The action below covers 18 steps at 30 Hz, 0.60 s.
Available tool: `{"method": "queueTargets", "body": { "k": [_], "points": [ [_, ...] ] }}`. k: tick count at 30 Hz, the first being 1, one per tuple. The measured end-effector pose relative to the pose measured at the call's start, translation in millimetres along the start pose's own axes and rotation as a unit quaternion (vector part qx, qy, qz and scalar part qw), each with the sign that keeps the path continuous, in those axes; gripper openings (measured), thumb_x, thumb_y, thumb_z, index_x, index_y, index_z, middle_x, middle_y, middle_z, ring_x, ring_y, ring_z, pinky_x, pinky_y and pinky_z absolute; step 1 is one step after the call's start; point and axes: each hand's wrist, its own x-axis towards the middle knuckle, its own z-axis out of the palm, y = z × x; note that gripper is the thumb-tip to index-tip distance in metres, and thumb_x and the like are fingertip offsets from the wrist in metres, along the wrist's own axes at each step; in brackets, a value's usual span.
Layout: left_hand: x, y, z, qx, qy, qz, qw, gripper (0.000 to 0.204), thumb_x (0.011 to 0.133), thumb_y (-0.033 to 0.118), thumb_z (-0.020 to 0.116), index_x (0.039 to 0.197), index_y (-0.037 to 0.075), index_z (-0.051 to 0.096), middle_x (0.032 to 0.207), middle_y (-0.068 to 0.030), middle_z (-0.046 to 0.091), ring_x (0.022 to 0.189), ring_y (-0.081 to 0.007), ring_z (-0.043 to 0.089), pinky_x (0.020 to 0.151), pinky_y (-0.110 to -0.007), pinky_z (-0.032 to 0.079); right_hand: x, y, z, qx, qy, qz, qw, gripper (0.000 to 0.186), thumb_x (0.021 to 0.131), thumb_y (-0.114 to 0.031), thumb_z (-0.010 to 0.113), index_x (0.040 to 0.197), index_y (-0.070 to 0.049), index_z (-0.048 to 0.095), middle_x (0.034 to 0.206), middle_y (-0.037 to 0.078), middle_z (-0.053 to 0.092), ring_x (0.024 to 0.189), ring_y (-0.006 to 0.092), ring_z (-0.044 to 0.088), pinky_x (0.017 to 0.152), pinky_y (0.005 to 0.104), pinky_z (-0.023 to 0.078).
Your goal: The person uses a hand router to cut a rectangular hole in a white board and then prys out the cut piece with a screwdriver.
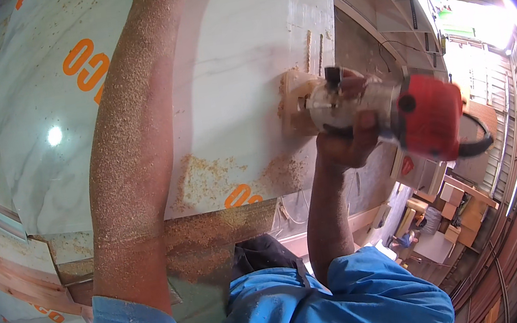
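Head view shows a red-and-silver power tool (394,108), slightly blurred.

Single view, left fisheye of a head-worn pair. Looks steeply down past the blue shirt (334,301) at the lower edge onto the marbled panel (232,106). Close in: left forearm (129,132) fills much of the height, leaving by the upper edge; red power tool (432,115) near, right of centre. Wide field, edges bowed, dark rim; reaches a bright opening (480,21), well off, upper right.

Blown-out daylight upper right, glare on panel (231,100), blurred tool (424,116), bent edges
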Motion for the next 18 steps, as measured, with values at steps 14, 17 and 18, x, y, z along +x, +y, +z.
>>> {"method": "queueTargets", "body": {
  "k": [14, 17, 18],
  "points": [
    [-0.3, 2.7, -9.5, -0.037, 0.003, 0.012, 0.999, 0.038, 0.078, 0.028, 0.087, 0.106, 0.004, 0.075, 0.117, -0.0156, 0.067, 0.121, -0.0306, 0.059, 0.111, -0.042, 0.043, 6.1, 6.6, 15.8, -0.005, 0.059, 0.006, 0.998, 0.075, 0.085, -0.05, 0.075, 0.128, 0.006, 0.05, 0.111, 0.024, 0.064, 0.103, 0.0323, 0.066, 0.091, 0.0458, 0.057],
    [0.7, -1.9, -2.5, -0.02, -0.004, 0.008, 1.0, 0.038, 0.078, 0.028, 0.086, 0.107, 0.006, 0.076, 0.118, -0.0154, 0.066, 0.12, -0.0306, 0.059, 0.111, -0.042, 0.043, 14.9, 15.0, 17.4, -0.009, 0.044, -0.022, 0.999, 0.062, 0.085, -0.041, 0.071, 0.12, 0.008, 0.055, 0.106, 0.023, 0.065, 0.099, 0.0324, 0.067, 0.088, 0.0467, 0.056],
    [0.2, -0.6, -2.9, -0.021, -0.005, 0.008, 1.0, 0.038, 0.078, 0.028, 0.086, 0.107, 0.006, 0.076, 0.118, -0.0154, 0.066, 0.12, -0.0306, 0.059, 0.111, -0.042, 0.043, 20.0, 13.6, 20.4, -0.019, 0.05, -0.025, 0.998, 0.058, 0.084, -0.038, 0.069, 0.117, 0.008, 0.057, 0.105, 0.023, 0.065, 0.098, 0.0324, 0.066, 0.089, 0.0472, 0.056]
  ]
}}
